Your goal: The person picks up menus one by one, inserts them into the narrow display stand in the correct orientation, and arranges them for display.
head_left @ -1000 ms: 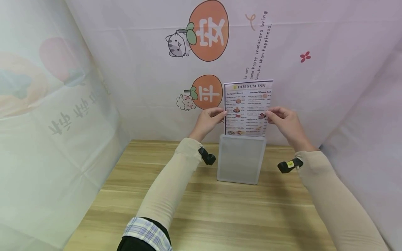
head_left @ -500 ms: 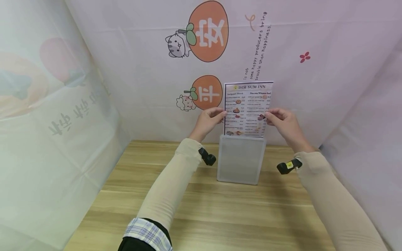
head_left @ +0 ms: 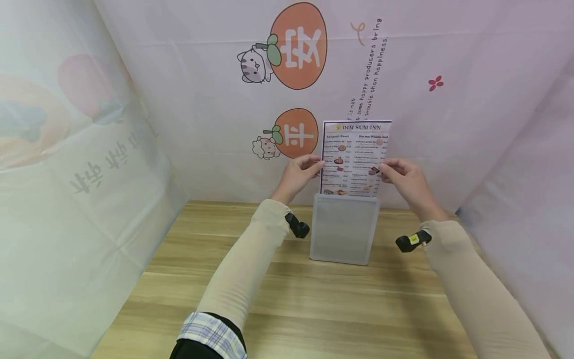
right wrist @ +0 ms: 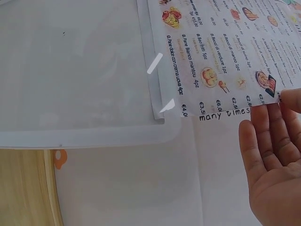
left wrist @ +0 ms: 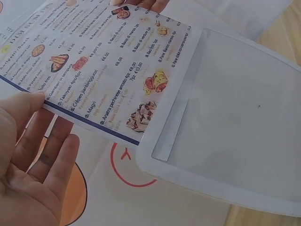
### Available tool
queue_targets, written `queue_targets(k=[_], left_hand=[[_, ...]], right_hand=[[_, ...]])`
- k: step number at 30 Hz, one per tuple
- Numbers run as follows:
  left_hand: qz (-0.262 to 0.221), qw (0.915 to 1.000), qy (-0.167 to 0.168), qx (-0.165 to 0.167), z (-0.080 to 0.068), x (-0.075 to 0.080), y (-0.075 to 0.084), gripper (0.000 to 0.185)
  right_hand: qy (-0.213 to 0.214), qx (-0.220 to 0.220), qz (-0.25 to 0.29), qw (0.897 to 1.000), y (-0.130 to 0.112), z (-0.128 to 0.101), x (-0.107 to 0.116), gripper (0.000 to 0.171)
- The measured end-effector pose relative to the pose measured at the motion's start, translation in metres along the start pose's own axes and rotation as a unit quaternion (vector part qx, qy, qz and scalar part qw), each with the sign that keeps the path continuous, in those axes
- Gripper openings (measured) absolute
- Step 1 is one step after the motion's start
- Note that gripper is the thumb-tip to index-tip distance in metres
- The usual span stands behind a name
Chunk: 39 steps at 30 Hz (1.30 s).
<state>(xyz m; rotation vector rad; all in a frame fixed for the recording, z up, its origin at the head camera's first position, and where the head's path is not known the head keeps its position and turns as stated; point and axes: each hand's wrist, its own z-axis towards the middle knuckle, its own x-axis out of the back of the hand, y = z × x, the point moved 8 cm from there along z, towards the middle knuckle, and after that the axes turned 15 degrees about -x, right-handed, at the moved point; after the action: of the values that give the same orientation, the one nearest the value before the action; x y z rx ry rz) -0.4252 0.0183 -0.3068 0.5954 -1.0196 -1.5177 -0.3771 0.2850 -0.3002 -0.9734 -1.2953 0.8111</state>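
A printed menu sheet (head_left: 354,157) headed "DIM SUM INN" stands upright between both hands. Its lower end meets the top edge of a white-rimmed, clear-fronted sign holder (head_left: 344,229), which stands on the table. My left hand (head_left: 298,174) pinches the sheet's left edge between thumb and fingers. On the opposite edge, my right hand (head_left: 405,179) pinches it at about the same height. In the left wrist view, a narrow pale strip (left wrist: 171,136) shows just inside the holder's top rim; the right wrist view shows this strip (right wrist: 150,61) too.
The wooden table (head_left: 278,309) stretches in front of the holder. Behind stands a pale cloth backdrop (head_left: 202,124) with orange prints and lettering. Cloth also hangs at the left side (head_left: 67,224) and right side (head_left: 520,199).
The menu sheet has come down slightly and shifted a little to the right, both hands still pinching its edges. The sign holder stays in place.
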Motion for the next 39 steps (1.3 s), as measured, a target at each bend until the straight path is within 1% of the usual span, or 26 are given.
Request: queue_targets(k=[8, 17, 22, 31, 39], left_hand=[[-0.002, 1.0, 0.004, 0.003, -0.001, -0.002, -0.004, 0.029], [0.007, 0.9999, 0.006, -0.01, -0.003, -0.001, -0.007, 0.026], [0.012, 0.9998, 0.005, -0.015, -0.004, -0.002, -0.008, 0.025], [0.04, 0.9991, -0.007, -0.009, -0.009, -0.002, -0.014, 0.027], [0.052, 0.9985, -0.012, 0.006, -0.014, -0.003, -0.019, 0.029]], right_hand=[[-0.006, 0.011, 0.007, 1.0, 0.004, 0.001, -0.001, 0.05], [-0.016, -0.003, 0.002, 1.0, 0.012, 0.001, -0.005, 0.056], [-0.017, -0.003, 0.001, 1.0, 0.016, 0.002, -0.006, 0.056], [-0.026, -0.03, -0.017, 0.999, 0.027, 0.0, -0.008, 0.062], [-0.013, -0.014, -0.025, 0.999, 0.03, -0.001, -0.009, 0.058]])
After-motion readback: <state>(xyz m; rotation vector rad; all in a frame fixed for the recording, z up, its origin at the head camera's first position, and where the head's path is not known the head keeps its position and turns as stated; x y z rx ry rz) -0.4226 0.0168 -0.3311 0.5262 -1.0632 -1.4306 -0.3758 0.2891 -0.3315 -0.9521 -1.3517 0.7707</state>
